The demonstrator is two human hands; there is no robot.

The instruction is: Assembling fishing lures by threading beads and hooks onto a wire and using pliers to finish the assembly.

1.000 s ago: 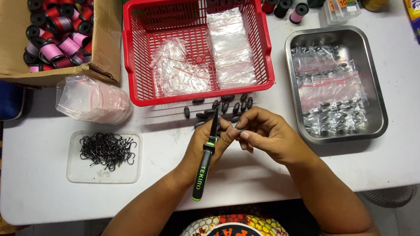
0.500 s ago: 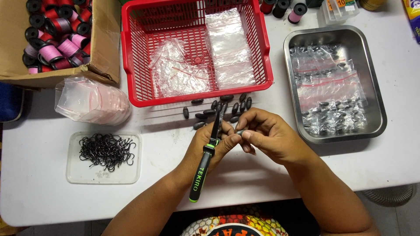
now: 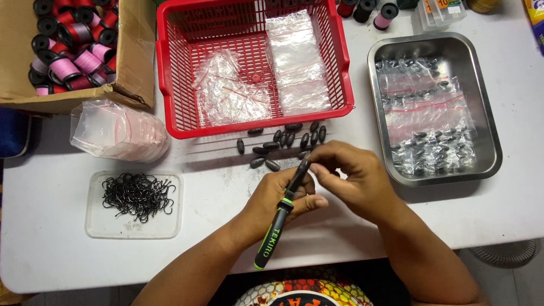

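Since the earlier frames the hands have barely shifted: both stay together over the near middle of the white table (image 3: 498,215), and the tool's handle now slants a little further toward the near left. The left hand (image 3: 283,195) is closed around a black pen-shaped tool with a green band (image 3: 280,218), thumb lying across its shaft. The right hand (image 3: 354,173) is curled over the tool's far tip, fingertips pinched there; whatever they pinch is hidden by the fingers, so I cannot tell what, if anything, sits between them.

Just beyond the hands lies a loose scatter of dark oval sinkers (image 3: 286,141), some partly covered by the right hand. Far of them stands a red plastic basket (image 3: 164,85) holding clear bags. To the right, a steel tray (image 3: 490,147) holds clear zip bags and more small dark pieces, too small to make out singly. To the left, a clear shallow lid (image 3: 99,226) carries a tangle of black hooks (image 3: 137,194), beside a stack of clear bags with red strips (image 3: 119,130). At far left a cardboard box (image 3: 133,51) of thread spools is cut off by the frame edge.
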